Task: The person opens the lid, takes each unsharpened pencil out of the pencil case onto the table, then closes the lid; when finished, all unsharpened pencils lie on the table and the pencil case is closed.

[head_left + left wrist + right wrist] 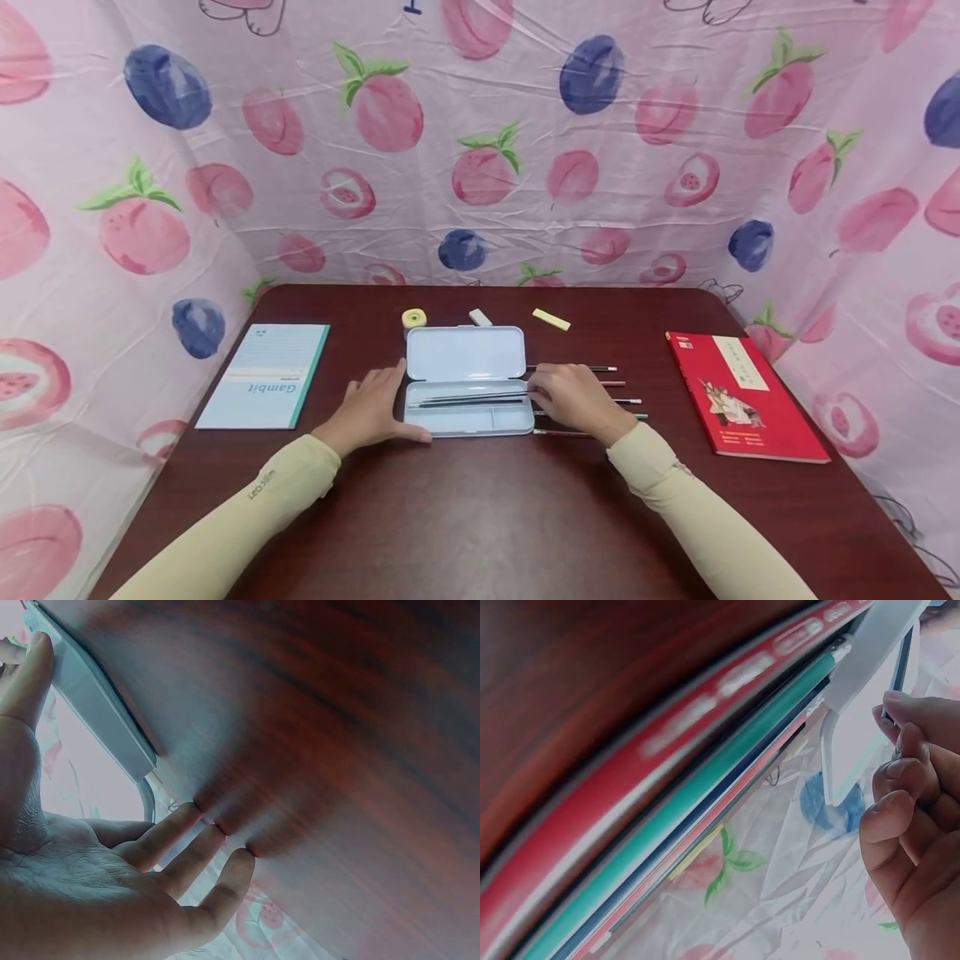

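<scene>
A light blue pencil case (465, 354) lies with its lid raised at the middle of the table. My left hand (371, 412) stands at its left end, fingers spread and thumb along the front corner; in the left wrist view the fingertips (240, 859) touch the tabletop. Over the case's right end, my right hand (573, 400) pinches a dark pencil (480, 396) that slants into the tray. Below it in the tray lies another dark pencil (472, 404). Right of the case, several pencils lie side by side, among them a green one (727, 742) and a red one (705, 720).
Behind the case are a yellow tape roll (414, 317), a white eraser (480, 317) and a yellow strip (551, 319). A pale blue notebook (262, 375) lies at the left, a red book (750, 400) at the right. Fruit-printed cloth (480, 242) surrounds the table's back and sides.
</scene>
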The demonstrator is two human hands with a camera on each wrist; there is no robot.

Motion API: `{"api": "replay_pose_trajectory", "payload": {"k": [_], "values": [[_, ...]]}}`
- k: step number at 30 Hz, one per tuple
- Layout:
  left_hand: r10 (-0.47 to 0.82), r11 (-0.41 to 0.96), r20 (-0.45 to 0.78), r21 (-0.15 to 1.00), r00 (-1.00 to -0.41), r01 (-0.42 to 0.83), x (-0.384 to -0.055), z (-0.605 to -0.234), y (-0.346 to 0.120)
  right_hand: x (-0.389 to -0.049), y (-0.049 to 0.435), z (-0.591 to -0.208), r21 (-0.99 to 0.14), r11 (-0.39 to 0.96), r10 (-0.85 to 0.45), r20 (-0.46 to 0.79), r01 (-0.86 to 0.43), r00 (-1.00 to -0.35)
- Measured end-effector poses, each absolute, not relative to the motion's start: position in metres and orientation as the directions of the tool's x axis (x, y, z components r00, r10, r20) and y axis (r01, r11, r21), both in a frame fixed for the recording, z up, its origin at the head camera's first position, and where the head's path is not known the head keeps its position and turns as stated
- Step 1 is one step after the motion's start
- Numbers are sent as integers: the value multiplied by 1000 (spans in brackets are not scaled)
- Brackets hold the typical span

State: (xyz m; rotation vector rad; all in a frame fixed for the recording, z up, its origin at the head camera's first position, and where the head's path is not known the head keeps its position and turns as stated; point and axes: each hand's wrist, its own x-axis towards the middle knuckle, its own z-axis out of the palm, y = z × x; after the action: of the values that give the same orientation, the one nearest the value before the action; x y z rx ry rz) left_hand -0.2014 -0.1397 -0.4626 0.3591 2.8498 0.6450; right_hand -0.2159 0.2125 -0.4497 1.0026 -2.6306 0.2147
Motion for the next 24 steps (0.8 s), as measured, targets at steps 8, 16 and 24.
{"api": "replay_pose_trajectory", "payload": {"k": [8,16,24], "values": [[274,875,-142,448,-951,185,-201,-462,-139,-209,231,-450,-13,740,-611,405,-673,-680],[277,874,-144,448,-950,187,-201,-462,-140,-197,247,-448,-31,782,-565,388,-623,-728],[276,874,-146,449,-950,185,-201,-461,-139,-185,266,-449,-52,788,-548,397,-614,-736]]}}
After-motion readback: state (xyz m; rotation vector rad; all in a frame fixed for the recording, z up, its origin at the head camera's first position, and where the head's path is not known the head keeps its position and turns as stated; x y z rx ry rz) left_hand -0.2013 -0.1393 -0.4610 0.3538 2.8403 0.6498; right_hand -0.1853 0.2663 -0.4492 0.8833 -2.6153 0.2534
